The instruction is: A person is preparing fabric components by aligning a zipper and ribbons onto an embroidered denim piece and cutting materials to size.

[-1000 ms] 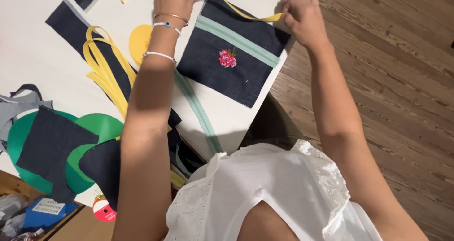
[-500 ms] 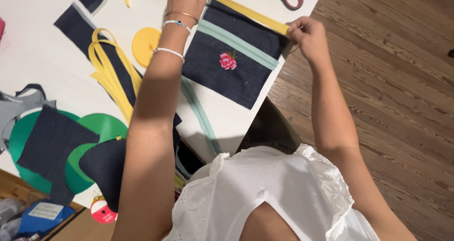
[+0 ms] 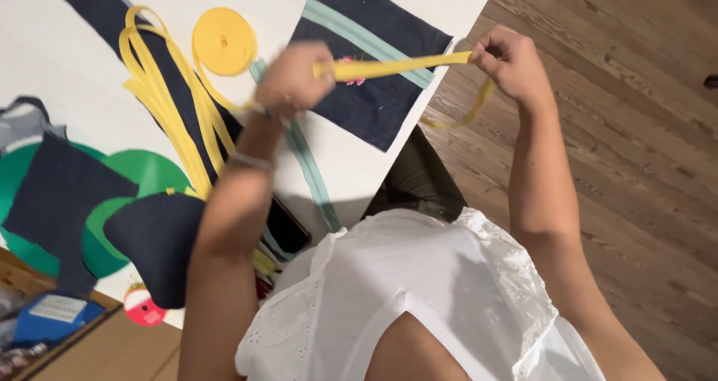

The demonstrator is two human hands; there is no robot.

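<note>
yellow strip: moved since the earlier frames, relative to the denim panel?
Yes. The yellow strip lay along the far edge of the denim panel; now left hand and right hand hold it lifted across the panel's middle.

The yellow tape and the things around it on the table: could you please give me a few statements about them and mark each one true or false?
1. Both hands grip the yellow tape, the left hand at one end and the right hand at the other. True.
2. The stretch of tape between the hands hangs slack in a loop. False: it runs straight from hand to hand.
3. The dark blue cloth under the tape carries a pale green stripe. True.
4. The yellow roll lies on the wooden floor. False: it lies on the white table.
5. The scissors are in the right hand. False: that hand holds only tape.
</note>
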